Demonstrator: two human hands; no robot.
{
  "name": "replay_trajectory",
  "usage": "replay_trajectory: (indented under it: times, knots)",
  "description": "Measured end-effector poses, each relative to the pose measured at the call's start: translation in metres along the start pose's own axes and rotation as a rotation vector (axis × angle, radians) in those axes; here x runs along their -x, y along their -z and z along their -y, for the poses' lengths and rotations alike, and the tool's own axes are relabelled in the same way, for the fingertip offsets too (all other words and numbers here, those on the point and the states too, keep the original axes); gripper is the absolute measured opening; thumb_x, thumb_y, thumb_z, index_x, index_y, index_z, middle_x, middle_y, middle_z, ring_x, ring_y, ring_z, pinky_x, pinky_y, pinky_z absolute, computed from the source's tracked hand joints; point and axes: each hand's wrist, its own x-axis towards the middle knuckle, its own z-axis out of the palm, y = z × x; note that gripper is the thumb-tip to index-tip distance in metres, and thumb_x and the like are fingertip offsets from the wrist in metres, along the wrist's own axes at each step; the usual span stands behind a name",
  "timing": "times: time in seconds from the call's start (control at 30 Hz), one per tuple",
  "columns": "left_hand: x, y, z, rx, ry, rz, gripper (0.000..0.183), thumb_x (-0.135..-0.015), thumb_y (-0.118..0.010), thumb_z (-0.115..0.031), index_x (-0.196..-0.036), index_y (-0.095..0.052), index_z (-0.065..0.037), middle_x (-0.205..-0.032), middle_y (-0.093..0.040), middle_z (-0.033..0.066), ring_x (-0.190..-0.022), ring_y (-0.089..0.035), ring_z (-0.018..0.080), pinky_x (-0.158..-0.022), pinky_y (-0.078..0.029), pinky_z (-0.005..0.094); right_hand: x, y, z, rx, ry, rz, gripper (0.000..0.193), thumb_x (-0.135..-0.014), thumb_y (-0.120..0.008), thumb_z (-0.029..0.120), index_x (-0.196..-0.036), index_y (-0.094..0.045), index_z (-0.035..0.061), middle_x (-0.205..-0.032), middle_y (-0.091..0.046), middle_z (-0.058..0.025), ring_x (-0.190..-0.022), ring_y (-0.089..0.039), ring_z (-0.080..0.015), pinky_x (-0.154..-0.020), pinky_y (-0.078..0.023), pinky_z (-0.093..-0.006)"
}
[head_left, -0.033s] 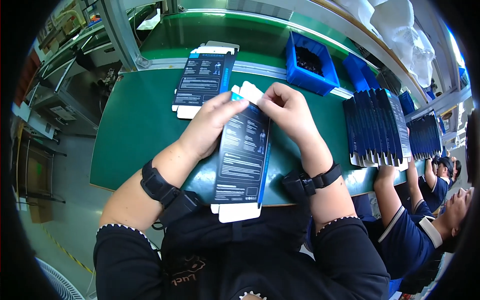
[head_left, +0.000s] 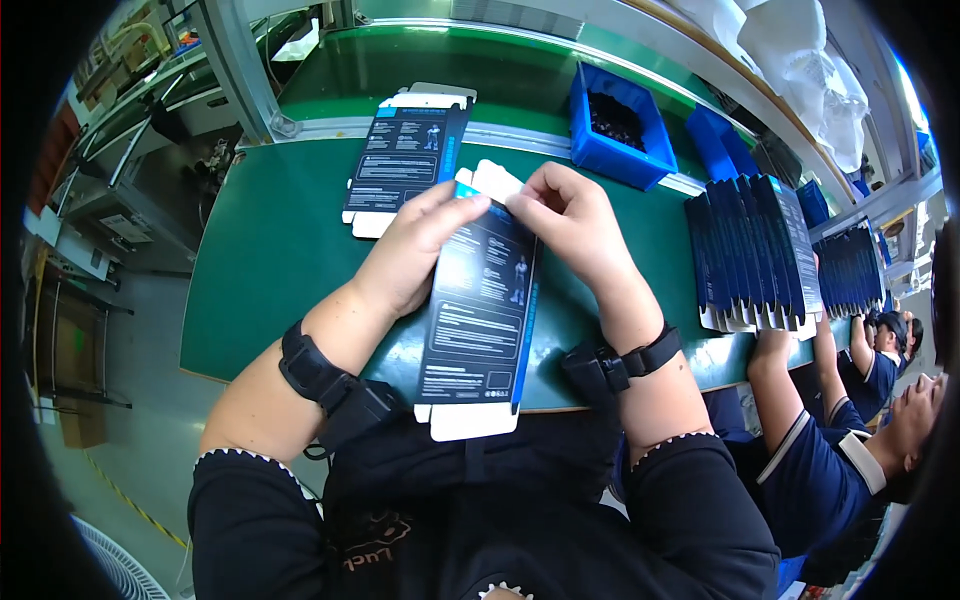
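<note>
the left hand [head_left: 415, 245] grips the dark carton [head_left: 475, 325] by its upper left edge, and the right hand [head_left: 565, 215] pinches its top right corner; the carton reaches from both hands toward the body. just beyond the left hand lies a second carton [head_left: 408, 150]. ahead of the right hand sits a blue bin [head_left: 610, 164] of small dark pieces; well to its right stand packed cartons [head_left: 745, 250], near a co-worker [head_left: 820, 485]. under the hands spreads a green table [head_left: 260, 260]; grey floor [head_left: 160, 420] shows left of the left hand.
</note>
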Motion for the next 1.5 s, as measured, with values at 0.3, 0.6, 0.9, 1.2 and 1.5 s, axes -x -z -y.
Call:
replay_trajectory:
  times: [0.3,0.6,0.9,1.2,1.5]
  knots:
    - [-0.007,0.004,-0.004,0.080,-0.017,-0.081,0.031,-0.089,-0.044,-0.014,-0.116,-0.050,-0.001,-0.100,-0.061,0.0111,-0.085,-0.063,0.0164,-0.074,-0.052,0.0272,-0.004,0.005,-0.003,-0.135,0.058,-0.147,0.024,-0.087,-0.061,0.024,-0.087,-0.059,0.0001,-0.073,-0.055,0.0002,-0.065,-0.047,-0.0062,-0.057,-0.039,-0.0219]
    - [-0.009,0.024,-0.007,0.175,-0.013,-0.115,0.030,-0.088,-0.045,-0.014,-0.115,-0.050,0.000,-0.102,-0.060,0.0139,-0.089,-0.063,0.0221,-0.075,-0.055,0.0329,-0.009,0.026,-0.018,0.103,-0.033,-0.068,0.015,-0.076,-0.065,0.011,-0.083,-0.060,-0.0015,-0.072,-0.058,-0.0028,-0.066,-0.051,-0.0088,-0.061,-0.043,-0.0239]
    - [-0.012,0.026,-0.009,0.257,0.046,-0.112,0.035,-0.089,-0.044,-0.018,-0.116,-0.049,0.003,-0.104,-0.061,0.0165,-0.090,-0.064,0.0254,-0.077,-0.055,0.0353,-0.007,0.033,-0.022,0.301,-0.083,0.287,0.020,-0.069,-0.071,0.009,-0.084,-0.063,-0.0006,-0.072,-0.061,-0.0067,-0.068,-0.056,-0.0157,-0.063,-0.046,-0.0281]
    - [-0.012,0.021,-0.009,0.241,0.058,-0.102,0.033,-0.089,-0.041,-0.015,-0.117,-0.049,0.000,-0.106,-0.060,0.0157,-0.092,-0.063,0.0244,-0.078,-0.054,0.0356,-0.012,0.036,-0.025,-0.089,-0.169,0.047,0.020,-0.084,-0.058,0.014,-0.094,-0.064,-0.0012,-0.074,-0.064,-0.0066,-0.064,-0.057,-0.0107,-0.059,-0.046,-0.0236]
    - [-0.006,0.008,-0.007,0.161,0.039,-0.023,0.037,-0.088,-0.039,-0.012,-0.123,-0.043,0.000,-0.107,-0.058,0.0140,-0.090,-0.062,0.0188,-0.078,-0.053,0.0299,-0.005,0.014,-0.009,-0.419,-0.130,0.154,0.036,-0.086,-0.059,0.029,-0.101,-0.059,-0.0037,-0.076,-0.061,-0.0060,-0.059,-0.055,-0.0107,-0.052,-0.043,-0.0218]
